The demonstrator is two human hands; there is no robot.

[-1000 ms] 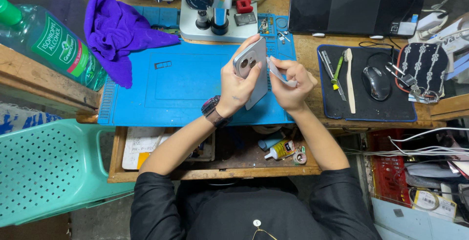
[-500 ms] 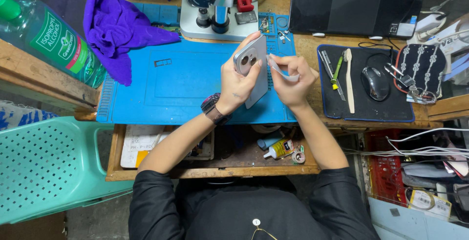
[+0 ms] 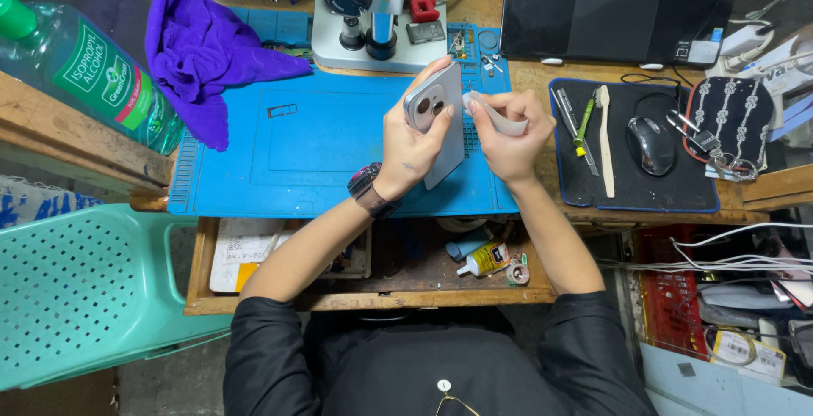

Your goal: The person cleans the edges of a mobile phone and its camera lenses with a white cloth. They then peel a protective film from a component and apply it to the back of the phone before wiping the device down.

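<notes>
The phone at frame centre has a smooth, pale, satiny back with 2 glossy lenses. Under it lies a matt blue rubbery mat. The cloth at upper left is soft purple fabric; the bottle is clear glossy plastic. The desk looks like worn wood.

Both hands raised, fingers curled.

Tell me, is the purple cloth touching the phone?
Apart. In the head view the purple cloth lies at the far left of the blue mat, while the phone is held up in the left hand, bare mat between.
</notes>
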